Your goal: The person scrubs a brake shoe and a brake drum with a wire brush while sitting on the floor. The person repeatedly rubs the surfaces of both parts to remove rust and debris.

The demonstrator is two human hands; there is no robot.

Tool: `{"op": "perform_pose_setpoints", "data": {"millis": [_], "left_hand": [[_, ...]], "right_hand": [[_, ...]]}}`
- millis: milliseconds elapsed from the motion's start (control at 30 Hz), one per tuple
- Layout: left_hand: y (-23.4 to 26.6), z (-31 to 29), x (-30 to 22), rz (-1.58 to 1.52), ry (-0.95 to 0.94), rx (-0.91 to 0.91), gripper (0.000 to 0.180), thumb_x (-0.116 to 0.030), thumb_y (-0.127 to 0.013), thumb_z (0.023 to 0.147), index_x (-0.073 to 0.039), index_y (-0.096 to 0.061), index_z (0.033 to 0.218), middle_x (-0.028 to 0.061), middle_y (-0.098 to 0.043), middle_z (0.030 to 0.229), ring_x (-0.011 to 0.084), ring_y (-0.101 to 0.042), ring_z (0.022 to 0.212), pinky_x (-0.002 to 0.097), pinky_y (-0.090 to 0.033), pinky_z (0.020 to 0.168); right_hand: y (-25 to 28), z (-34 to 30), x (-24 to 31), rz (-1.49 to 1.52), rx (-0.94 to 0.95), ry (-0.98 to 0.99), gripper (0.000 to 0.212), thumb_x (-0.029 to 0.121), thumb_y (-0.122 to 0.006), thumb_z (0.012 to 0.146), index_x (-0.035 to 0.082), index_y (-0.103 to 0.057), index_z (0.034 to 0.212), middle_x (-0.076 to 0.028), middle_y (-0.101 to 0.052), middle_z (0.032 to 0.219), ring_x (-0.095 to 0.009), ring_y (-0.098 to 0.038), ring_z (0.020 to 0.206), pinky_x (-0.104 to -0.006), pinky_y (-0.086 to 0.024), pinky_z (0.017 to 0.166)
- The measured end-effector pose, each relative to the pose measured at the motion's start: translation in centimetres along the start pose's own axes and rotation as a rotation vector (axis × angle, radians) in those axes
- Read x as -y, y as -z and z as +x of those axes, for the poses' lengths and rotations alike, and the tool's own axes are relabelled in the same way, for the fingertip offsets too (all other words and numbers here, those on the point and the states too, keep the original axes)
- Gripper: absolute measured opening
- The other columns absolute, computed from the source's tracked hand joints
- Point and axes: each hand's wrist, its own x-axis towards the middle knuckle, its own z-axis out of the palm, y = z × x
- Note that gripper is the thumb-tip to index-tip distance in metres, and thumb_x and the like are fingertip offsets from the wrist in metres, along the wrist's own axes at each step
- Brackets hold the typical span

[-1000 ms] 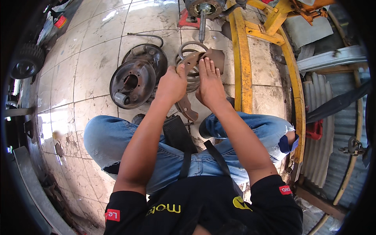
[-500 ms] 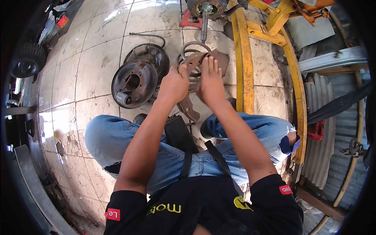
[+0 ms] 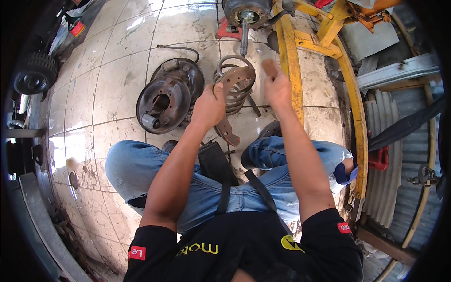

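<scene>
As I watch remotely, the right hand (image 3: 278, 90), now lifted clear, clutches a brown sheet (image 3: 270, 67); the left hand (image 3: 209, 106) grips the uncovered brake shoe (image 3: 240, 74).

Print on clothing only. Black shirt (image 3: 225, 230): yellow lettering (image 3: 205, 248) across the chest on the wearer's left, only partly showing; yellow rounded emblem (image 3: 291, 243) on the wearer's right. Left sleeve: red patch (image 3: 137, 253), white letters, cut short at the edge. Right sleeve: smaller-looking red tag (image 3: 344, 228), white letters, likewise partial, tiny.
</scene>
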Motion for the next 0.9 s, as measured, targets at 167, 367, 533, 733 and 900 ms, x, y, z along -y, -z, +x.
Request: {"op": "perform_pose_setpoints", "data": {"millis": [167,367,533,733,900], "left_hand": [[0.2,0.4,0.5,-0.121,-0.08,-0.058,0.061,-0.047,-0.03,0.103,0.005,-0.051,0.127,0.0331,-0.062,0.11,0.0485,-0.057,0.108,0.0493,-0.044,0.094],[1.8,-0.6,-1.4,-0.043,-0.164,-0.163,0.057,-0.043,-0.039,0.102,0.008,-0.049,0.127,0.0323,-0.063,0.107,0.0451,-0.061,0.104,0.0471,-0.047,0.087],[3.5,-0.6,-1.0,-0.076,-0.236,-0.175,0.058,-0.041,-0.05,0.099,0.009,-0.048,0.127,0.0313,-0.063,0.104,0.044,-0.062,0.1,0.046,-0.048,0.086],[3.6,-0.7,0.3,-0.017,-0.345,-0.406,0.058,-0.042,-0.055,0.097,0.006,-0.048,0.128,0.0296,-0.061,0.114,0.0444,-0.06,0.103,0.0456,-0.048,0.088],[3.5,-0.6,-0.5,0.361,-0.234,-0.281,0.056,-0.042,-0.055,0.096,0.004,-0.05,0.127,0.0279,-0.062,0.113,0.0425,-0.061,0.103,0.0467,-0.048,0.088]], "right_hand": [[5.3,4.9,0.1,0.059,-0.03,0.129,0.054,0.007,-0.053,0.081,-0.001,-0.052,0.134,-0.027,-0.065,0.115,-0.035,-0.064,0.11,-0.0374,-0.049,0.096],[11.9,6.2,1.2,-0.101,0.321,0.111,0.053,0.008,-0.054,0.078,-0.005,-0.053,0.13,-0.024,-0.063,0.118,-0.031,-0.063,0.108,-0.0369,-0.049,0.095],[11.3,5.7,-1.0,0.03,0.401,-0.046,0.057,0.01,-0.054,0.079,-0.007,-0.046,0.132,-0.023,-0.061,0.114,-0.03,-0.063,0.101,-0.0363,-0.051,0.088],[9.9,6.3,-1.8,-0.318,0.604,0.041,0.058,0.013,-0.054,0.08,-0.009,-0.043,0.132,-0.03,-0.059,0.118,-0.036,-0.059,0.114,-0.0385,-0.048,0.094],[9.9,6.6,-1.7,-0.382,0.602,0.104,0.059,0.015,-0.054,0.08,-0.008,-0.043,0.133,-0.031,-0.056,0.125,-0.041,-0.054,0.121,-0.0405,-0.044,0.102]]}}
